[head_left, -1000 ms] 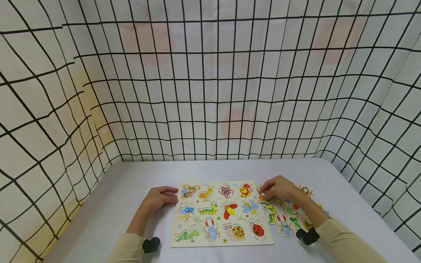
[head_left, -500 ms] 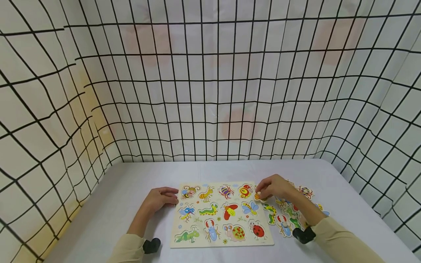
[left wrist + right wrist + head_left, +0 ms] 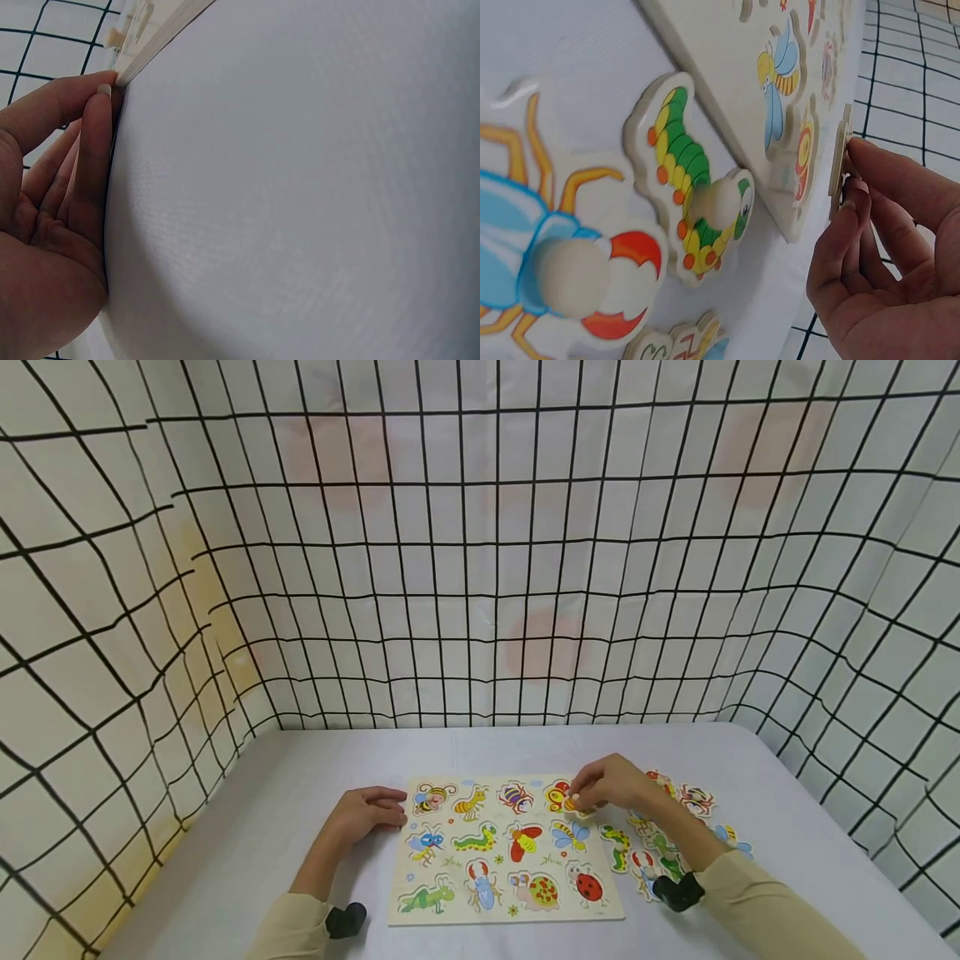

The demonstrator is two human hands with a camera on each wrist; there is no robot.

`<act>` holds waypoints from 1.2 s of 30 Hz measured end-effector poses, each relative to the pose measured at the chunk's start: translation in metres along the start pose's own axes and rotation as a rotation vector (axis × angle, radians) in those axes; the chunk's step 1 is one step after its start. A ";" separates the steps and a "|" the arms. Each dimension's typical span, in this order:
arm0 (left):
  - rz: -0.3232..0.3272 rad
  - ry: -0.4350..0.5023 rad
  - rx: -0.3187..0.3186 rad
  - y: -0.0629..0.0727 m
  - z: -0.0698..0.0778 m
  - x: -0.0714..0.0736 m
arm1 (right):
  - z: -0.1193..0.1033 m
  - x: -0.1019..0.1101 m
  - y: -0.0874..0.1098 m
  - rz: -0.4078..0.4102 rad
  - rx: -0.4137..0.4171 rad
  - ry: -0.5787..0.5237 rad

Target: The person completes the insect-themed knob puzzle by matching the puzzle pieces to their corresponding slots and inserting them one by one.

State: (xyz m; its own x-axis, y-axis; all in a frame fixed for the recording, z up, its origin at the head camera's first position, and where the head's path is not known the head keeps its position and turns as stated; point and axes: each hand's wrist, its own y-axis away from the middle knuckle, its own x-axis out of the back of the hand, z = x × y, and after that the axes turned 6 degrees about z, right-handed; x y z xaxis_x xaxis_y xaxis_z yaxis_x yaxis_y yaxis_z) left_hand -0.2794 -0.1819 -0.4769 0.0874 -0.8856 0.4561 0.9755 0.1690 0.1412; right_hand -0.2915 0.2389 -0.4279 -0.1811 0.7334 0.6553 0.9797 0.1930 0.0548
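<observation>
A wooden peg puzzle board [image 3: 450, 917] with printed insects lies flat on the table. My left hand [image 3: 366, 814] rests at its left edge; in the left wrist view fingertips [image 3: 105, 86] touch the board's side [image 3: 161, 34]. My right hand [image 3: 617, 783] pinches a small orange-striped puzzle piece [image 3: 573, 805] over the upper right of the board, near the red-and-yellow insect picture. In the right wrist view this piece [image 3: 841, 169] is seen edge-on between thumb and finger, so its picture is hidden there.
Right of the board lie several loose knobbed pieces: a caterpillar [image 3: 618, 847], a blue stag beetle [image 3: 645, 870], a spider [image 3: 697, 799] and a winged insect [image 3: 732, 837]. Some overlap or sit under my right forearm. Black-gridded white walls [image 3: 480, 568] surround the table.
My right hand has moved left with the striped piece, from beside the board's right edge to over its upper right corner. The left hand has stayed at the left edge.
</observation>
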 end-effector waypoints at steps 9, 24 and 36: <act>0.005 0.016 0.005 0.001 -0.002 0.002 | -0.013 -0.010 -0.011 -0.015 0.041 -0.022; 0.010 0.028 0.021 0.005 0.001 0.001 | -0.032 -0.033 -0.027 -0.025 0.068 0.003; -0.003 0.045 0.027 0.006 0.006 0.001 | -0.047 -0.056 -0.036 -0.035 0.081 -0.011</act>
State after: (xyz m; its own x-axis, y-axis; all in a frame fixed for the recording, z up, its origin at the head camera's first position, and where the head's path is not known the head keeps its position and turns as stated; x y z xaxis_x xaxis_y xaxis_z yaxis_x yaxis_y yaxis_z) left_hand -0.2748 -0.1795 -0.4698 0.0936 -0.9046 0.4158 0.9699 0.1771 0.1669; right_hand -0.3123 0.1605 -0.4314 -0.2161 0.7322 0.6460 0.9627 0.2700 0.0159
